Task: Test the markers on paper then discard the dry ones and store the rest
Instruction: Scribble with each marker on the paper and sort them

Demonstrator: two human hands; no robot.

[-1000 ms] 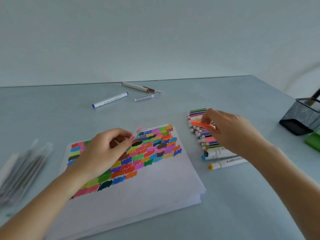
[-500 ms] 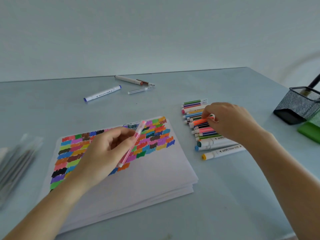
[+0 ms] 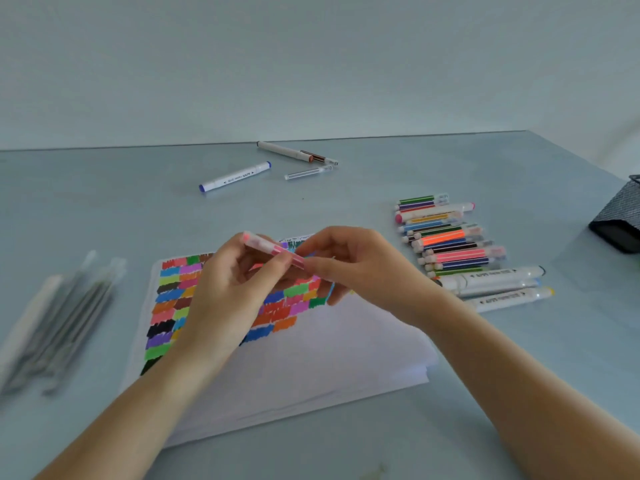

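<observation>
Pink marker (image 3: 273,250) (mid-air), both hands (image 3: 221,292) pinching

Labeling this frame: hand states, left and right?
Left hand: holding the pink marker.
Right hand: pinching the same marker's right end.

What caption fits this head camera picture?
Both hands, left hand and right hand, hold a pink marker above the colour-swatched paper.
</observation>
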